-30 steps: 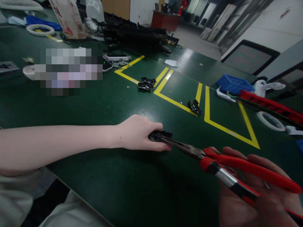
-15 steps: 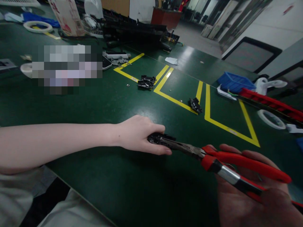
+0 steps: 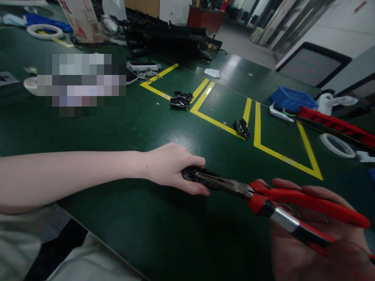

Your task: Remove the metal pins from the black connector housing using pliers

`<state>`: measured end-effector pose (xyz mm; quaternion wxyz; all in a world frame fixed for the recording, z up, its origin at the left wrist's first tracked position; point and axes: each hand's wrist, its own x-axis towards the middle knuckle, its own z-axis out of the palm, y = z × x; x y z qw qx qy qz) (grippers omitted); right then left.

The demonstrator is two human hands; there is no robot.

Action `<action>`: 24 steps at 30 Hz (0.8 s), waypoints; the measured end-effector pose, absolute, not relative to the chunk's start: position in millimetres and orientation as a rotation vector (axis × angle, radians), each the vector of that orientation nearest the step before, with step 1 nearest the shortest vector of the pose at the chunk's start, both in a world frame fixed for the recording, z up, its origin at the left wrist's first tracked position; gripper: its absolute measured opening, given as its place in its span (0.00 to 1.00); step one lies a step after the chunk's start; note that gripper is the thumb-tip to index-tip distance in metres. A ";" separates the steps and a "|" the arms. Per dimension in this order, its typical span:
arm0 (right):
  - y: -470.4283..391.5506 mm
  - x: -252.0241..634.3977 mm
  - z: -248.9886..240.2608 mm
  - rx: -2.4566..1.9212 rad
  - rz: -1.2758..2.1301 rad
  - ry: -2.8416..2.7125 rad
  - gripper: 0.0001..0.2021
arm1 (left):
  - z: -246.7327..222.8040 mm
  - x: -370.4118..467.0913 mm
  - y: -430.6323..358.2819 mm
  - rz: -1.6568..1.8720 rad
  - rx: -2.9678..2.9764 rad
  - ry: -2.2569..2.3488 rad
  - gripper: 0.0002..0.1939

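Observation:
My left hand (image 3: 178,168) is closed on a small black part (image 3: 191,174), pinched between thumb and fingers a little above the green table. In my right hand (image 3: 316,249) lies a pair of long-nose pliers with red handles (image 3: 310,203), the fingers wrapped around the grips. The plier jaws (image 3: 227,184) reach left onto the black part, and their tips overlap it; whether they grip it I cannot tell. Farther off, two similar black parts (image 3: 181,100) lie side by side at a yellow tape corner, and another black part (image 3: 242,128) rests on the second tape outline.
Yellow tape outlines (image 3: 287,160) mark the green tabletop (image 3: 123,125). At right are a blue bin (image 3: 293,99), a red strip (image 3: 336,123) and a white tape roll (image 3: 336,145). Long black parts (image 3: 166,37) lie at the back, with a phone (image 3: 131,77) nearer. Tiny metal bits are scattered about.
The plier handles have spread slightly farther apart, and my right hand has shifted a little right. My left hand keeps its hold on the black part.

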<state>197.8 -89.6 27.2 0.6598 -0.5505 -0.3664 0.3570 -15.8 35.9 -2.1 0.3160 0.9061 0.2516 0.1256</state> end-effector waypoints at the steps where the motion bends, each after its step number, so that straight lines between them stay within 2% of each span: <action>1: -88.6 196.9 27.8 -1.256 0.815 -0.805 0.20 | -2.7 -15.8 36.1 0.333 2.381 0.641 0.23; 5: -84.2 198.5 31.0 -1.292 0.811 -0.743 0.23 | -3.2 -16.0 36.3 0.372 2.297 0.528 0.22; 13: -83.2 210.3 29.7 -1.235 0.810 -0.770 0.21 | 2.3 -17.1 38.3 0.368 2.042 0.353 0.17; 24: -85.6 205.3 33.5 -1.341 0.870 -0.588 0.14 | -1.5 -18.1 37.1 0.331 2.114 0.366 0.22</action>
